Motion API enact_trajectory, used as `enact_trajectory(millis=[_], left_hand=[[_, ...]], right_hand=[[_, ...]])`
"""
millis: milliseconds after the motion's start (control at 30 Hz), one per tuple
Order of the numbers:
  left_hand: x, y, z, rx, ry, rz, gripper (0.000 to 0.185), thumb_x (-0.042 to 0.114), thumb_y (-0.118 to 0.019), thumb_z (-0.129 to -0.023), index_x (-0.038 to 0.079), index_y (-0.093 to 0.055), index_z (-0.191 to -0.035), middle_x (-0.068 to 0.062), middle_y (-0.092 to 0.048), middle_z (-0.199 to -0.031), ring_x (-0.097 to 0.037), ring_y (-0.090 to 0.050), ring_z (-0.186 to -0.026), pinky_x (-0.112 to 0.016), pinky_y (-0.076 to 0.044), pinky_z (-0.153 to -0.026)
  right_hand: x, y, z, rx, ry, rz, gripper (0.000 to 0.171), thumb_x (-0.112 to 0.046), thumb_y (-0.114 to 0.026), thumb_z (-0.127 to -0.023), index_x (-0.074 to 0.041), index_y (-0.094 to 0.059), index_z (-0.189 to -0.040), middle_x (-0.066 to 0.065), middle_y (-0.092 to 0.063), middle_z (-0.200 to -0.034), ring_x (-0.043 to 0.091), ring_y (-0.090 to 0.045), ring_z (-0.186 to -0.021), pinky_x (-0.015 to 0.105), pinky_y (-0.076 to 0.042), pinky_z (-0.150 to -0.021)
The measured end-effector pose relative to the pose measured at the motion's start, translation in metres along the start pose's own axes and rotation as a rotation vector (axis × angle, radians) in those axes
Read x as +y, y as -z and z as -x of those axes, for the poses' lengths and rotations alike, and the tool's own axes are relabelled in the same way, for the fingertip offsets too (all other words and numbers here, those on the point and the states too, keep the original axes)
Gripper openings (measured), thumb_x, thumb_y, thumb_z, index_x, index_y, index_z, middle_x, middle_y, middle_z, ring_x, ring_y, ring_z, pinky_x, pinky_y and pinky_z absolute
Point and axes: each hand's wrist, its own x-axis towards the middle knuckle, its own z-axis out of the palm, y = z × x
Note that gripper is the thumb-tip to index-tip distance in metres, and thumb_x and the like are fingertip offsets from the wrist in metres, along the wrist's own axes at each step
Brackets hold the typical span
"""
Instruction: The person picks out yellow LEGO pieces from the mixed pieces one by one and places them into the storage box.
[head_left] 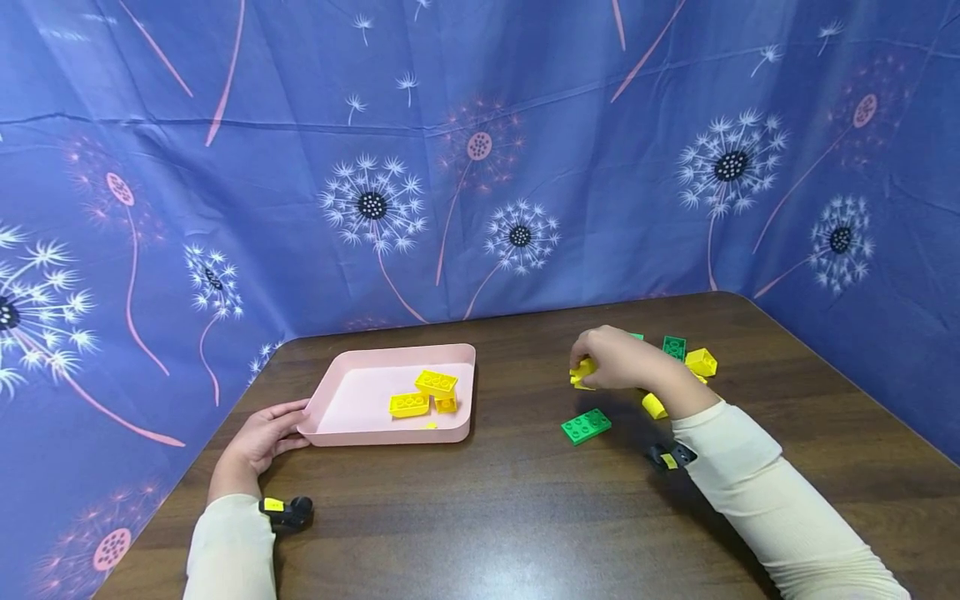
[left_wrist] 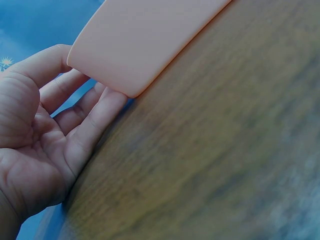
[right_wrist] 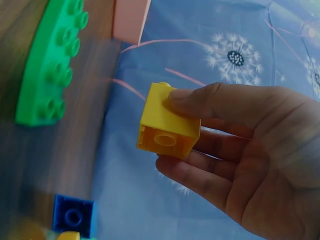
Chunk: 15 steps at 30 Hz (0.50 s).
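Observation:
My right hand (head_left: 618,357) is raised over the right part of the table and pinches a yellow toy brick (right_wrist: 167,117) between thumb and fingers. In the right wrist view the brick is tilted, showing its hollow underside. On the table below lies a flat green toy brick (head_left: 587,426), studs up. At the left, the fingertips of my left hand (head_left: 264,435) touch the end wall of a pink tray (head_left: 360,437), its fingers extended and the palm facing the left wrist camera. Several yellow bricks (head_left: 408,405) lie inside the tray, one resting across another.
Beyond my right forearm are more loose bricks, among them a dark green one (head_left: 674,347), a yellow one (head_left: 701,362) and a rounded yellow piece (head_left: 654,406). A blue dandelion-print cloth (head_left: 450,167) hangs along the back and sides of the brown wooden table (head_left: 450,517).

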Motion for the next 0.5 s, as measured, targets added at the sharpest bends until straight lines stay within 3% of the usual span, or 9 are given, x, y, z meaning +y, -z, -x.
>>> enact_trajectory(millis=[267, 500], left_hand=[[0.001, 0.0, 0.001, 0.0, 0.003, 0.01, 0.021, 0.01, -0.061, -0.096, 0.026, -0.074, -0.101, 0.008, -0.068, -0.095, -0.01, -0.067, -0.083, -0.031, -0.059, -0.075], [0.001, 0.0, 0.001, 0.003, 0.005, 0.005, 0.021, 0.01, -0.061, -0.096, 0.027, -0.074, -0.1, 0.008, -0.068, -0.096, -0.01, -0.067, -0.084, -0.031, -0.059, -0.075]], right_hand=[[-0.014, 0.0, -0.018, 0.036, 0.11, 0.02, 0.009, -0.005, -0.078, -0.073, -0.008, -0.072, -0.08, -0.001, -0.063, -0.079, 0.013, -0.054, -0.07, 0.03, -0.049, -0.063], [-0.029, -0.001, -0.034, 0.022, 0.151, -0.002, 0.009, -0.005, -0.076, -0.073, -0.009, -0.072, -0.079, -0.001, -0.063, -0.079, 0.012, -0.052, -0.069, 0.028, -0.047, -0.062]])
